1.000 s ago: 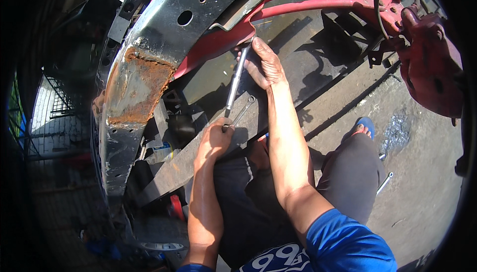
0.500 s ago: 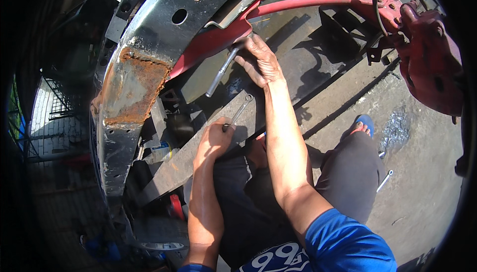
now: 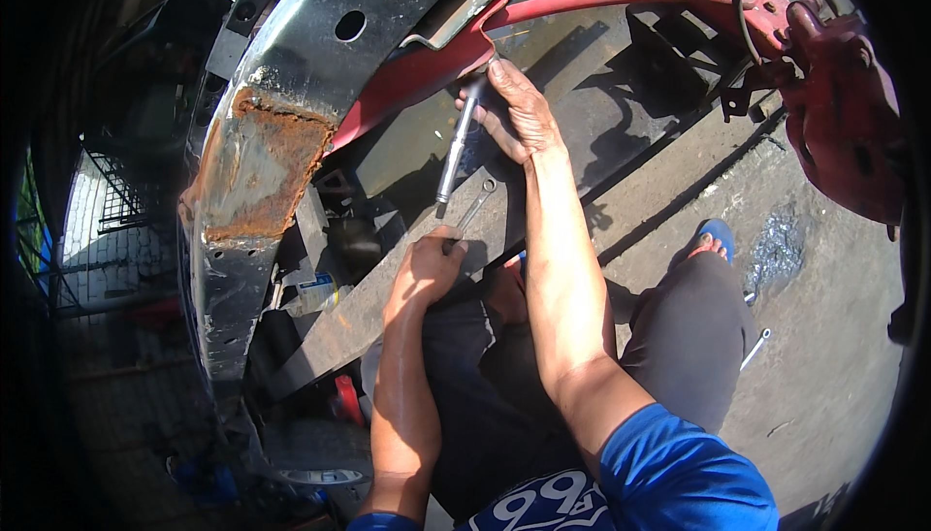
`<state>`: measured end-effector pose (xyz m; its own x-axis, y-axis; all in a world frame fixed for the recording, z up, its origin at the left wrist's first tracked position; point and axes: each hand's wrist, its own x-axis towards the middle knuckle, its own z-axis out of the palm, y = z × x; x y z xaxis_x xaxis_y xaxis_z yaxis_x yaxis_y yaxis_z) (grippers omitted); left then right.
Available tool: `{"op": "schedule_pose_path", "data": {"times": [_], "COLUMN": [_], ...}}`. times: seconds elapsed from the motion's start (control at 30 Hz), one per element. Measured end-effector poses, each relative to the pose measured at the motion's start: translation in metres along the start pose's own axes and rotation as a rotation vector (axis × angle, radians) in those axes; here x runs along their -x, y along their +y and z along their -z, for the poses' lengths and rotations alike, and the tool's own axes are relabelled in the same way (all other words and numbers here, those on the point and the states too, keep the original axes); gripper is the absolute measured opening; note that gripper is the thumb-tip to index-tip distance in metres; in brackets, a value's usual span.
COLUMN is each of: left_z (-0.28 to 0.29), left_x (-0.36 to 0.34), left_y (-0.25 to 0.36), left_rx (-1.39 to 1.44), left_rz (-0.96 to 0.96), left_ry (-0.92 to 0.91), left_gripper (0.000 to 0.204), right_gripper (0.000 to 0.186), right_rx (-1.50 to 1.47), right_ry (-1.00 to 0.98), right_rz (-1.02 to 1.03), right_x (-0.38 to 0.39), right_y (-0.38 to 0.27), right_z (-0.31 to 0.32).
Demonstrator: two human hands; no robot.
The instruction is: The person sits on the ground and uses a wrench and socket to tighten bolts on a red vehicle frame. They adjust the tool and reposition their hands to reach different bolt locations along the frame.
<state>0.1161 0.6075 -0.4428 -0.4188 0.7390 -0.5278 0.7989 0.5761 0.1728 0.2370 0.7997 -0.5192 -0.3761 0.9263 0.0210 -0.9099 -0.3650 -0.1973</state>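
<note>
My right hand is closed round the upper end of a chrome ratchet wrench, just under the edge of a red metal arm. The wrench's head is partly hidden by my fingers and the arm, so what it sits on does not show. Its handle slants down toward me, the dark free end close above my left hand. In my left hand a combination wrench is gripped, its ring end pointing up and away. A wooden beam lies below that hand.
A curved black frame rail with a rusty patch arches over the left side. Red brake-like parts hang at the right. Another spanner lies on the concrete beside my knee. A red part sits low at left.
The ratchet wrench's handle has swung, its free end moving right and toward me. My right hand has shifted slightly with it, and my left hand still grips the combination wrench.
</note>
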Motion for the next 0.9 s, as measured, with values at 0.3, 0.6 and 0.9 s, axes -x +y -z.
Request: {"op": "schedule_pose_path", "data": {"times": [0.3,0.6,0.9], "left_z": [-0.005,-0.007,-0.007], "left_x": [-0.001,-0.003,0.0], "left_y": [-0.004,0.0,0.003], "left_rx": [0.022,0.011,0.014], "left_rz": [-0.005,-0.056,0.006], "left_ry": [0.0,-0.014,-0.022], "left_gripper": [0.035,0.033,0.033], "right_gripper": [0.044,0.043,0.039], "right_rx": [-0.114,0.178,-0.06], "right_ry": [-0.128,-0.038,-0.043], "right_rz": [-0.108,0.16,-0.041], "right_x": [-0.005,-0.002,-0.003], "right_y": [-0.006,0.006,-0.002], "right_z": [0.016,0.0,0.01]}}
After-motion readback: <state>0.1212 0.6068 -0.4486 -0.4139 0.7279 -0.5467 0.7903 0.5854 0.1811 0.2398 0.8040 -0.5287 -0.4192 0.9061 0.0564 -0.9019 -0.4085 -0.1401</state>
